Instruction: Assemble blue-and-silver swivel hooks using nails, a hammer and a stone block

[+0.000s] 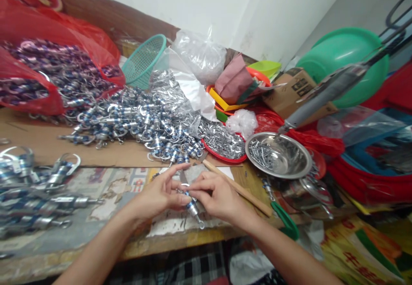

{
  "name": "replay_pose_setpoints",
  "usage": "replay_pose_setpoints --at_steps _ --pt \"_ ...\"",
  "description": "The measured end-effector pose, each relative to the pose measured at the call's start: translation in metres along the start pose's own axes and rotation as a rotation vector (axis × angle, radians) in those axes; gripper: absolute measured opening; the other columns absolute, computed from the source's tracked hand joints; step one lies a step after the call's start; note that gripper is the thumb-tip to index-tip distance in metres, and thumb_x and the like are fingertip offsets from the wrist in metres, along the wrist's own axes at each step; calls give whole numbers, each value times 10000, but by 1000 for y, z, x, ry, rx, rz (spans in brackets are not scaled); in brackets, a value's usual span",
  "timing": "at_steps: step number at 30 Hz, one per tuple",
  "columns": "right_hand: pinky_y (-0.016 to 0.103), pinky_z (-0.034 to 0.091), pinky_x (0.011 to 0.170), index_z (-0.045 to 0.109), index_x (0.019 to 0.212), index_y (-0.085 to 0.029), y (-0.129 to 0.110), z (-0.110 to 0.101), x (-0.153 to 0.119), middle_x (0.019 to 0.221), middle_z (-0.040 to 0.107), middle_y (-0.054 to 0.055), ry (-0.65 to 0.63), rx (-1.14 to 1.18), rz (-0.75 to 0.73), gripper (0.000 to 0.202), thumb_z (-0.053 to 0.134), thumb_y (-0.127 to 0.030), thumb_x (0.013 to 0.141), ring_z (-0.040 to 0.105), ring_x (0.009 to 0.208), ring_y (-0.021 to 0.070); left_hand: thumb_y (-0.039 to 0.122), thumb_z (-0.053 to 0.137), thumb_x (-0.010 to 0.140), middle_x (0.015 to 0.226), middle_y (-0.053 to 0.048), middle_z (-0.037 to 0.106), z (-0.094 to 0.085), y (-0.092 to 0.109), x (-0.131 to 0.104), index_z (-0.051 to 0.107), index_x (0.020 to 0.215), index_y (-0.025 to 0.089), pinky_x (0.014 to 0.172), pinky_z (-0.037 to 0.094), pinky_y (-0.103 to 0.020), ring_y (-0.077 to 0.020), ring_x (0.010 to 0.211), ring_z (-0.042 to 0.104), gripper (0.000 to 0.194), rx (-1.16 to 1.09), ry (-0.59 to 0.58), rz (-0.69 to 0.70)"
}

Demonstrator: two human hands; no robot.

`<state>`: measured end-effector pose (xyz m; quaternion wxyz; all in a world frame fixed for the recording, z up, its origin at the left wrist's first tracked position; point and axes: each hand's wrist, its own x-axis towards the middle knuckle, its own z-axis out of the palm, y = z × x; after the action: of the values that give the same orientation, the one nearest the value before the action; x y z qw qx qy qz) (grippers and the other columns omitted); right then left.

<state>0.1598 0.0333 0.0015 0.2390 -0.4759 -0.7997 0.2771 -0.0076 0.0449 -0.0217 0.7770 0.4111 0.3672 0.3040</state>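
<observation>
Between my two hands, low over the front of the bench, is a silver metal hook fitting [192, 208] with blue bands and a small eye at its lower end. My left hand [161, 192] grips its upper part between thumb and fingers. From the other side, the pinched fingers of my right hand [214, 190] press on its top end. Fingertips hide part of the hook. Just behind my hands lies a grey metal block [193, 172]. A wooden handle [240, 189] slants away to the right.
Similar fittings form a heap [128, 122] on cardboard, with more at left [35, 195]. A red plate [225, 158] holds small metal pieces. Beside it stands a steel bowl [294, 171] of pins. A grey tool on an arm [325, 94] hangs above the bowl.
</observation>
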Motion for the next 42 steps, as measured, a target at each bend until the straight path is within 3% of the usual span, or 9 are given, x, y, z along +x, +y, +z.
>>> replay_pose_setpoints --at_steps 4,7,12,18,23,33,37,39,42 --pt "245 441 608 735 832 -180 1 5 -9 713 621 35 104 37 8 192 570 -100 776 560 673 137 162 755 558 726 -1 650 1 1 -1 312 1302 207 580 457 -277 -141 607 592 867 6 6 -3" --pt "257 444 628 706 934 -190 -3 8 -20 735 601 41 160 -50 -31 241 506 -116 820 552 705 151 165 758 573 726 -1 646 1 1 -1 316 1308 214 586 458 -278 -141 611 587 859 7 1 0" --pt "264 430 607 581 1180 -249 -8 10 -26 767 566 40 70 -247 -93 383 434 -111 854 541 707 166 169 762 577 752 -9 649 0 1 -2 312 1322 220 603 472 -299 -156 634 595 872 10 -1 11" --pt "263 443 641 656 1009 -150 -8 8 -23 779 591 64 88 -169 -21 254 460 -135 848 568 745 173 166 760 574 744 1 645 1 1 -2 329 1315 224 605 465 -295 -157 642 604 859 12 7 4" --pt "257 447 646 654 1011 -162 -10 6 -23 789 594 57 66 -116 -8 257 469 -129 836 570 747 165 148 745 588 770 -10 655 0 -1 -1 321 1315 216 610 470 -295 -149 637 599 844 -4 3 9" --pt "220 397 493 730 809 -195 -1 13 -13 620 606 10 197 -45 53 188 568 -132 735 527 531 116 165 761 567 748 -7 658 2 3 -2 323 1322 213 592 460 -289 -145 611 592 873 5 26 -20" --pt "237 455 584 716 854 -205 3 13 -18 689 643 26 276 25 -22 211 530 -130 789 587 639 138 171 760 570 740 2 645 2 3 -2 325 1318 216 601 463 -292 -150 625 596 867 12 23 -20" --pt "266 474 689 694 896 -210 13 4 -20 798 663 41 398 44 -31 219 495 -145 832 606 757 155 170 760 568 727 15 626 2 4 -2 328 1314 221 600 467 -293 -150 622 596 864 11 22 -28" --pt "344 437 818 638 1016 -213 41 -17 -20 979 638 70 442 -177 104 220 505 -201 840 570 939 204 167 760 568 727 23 608 1 4 -2 324 1314 228 600 473 -294 -149 622 599 866 21 29 -40"
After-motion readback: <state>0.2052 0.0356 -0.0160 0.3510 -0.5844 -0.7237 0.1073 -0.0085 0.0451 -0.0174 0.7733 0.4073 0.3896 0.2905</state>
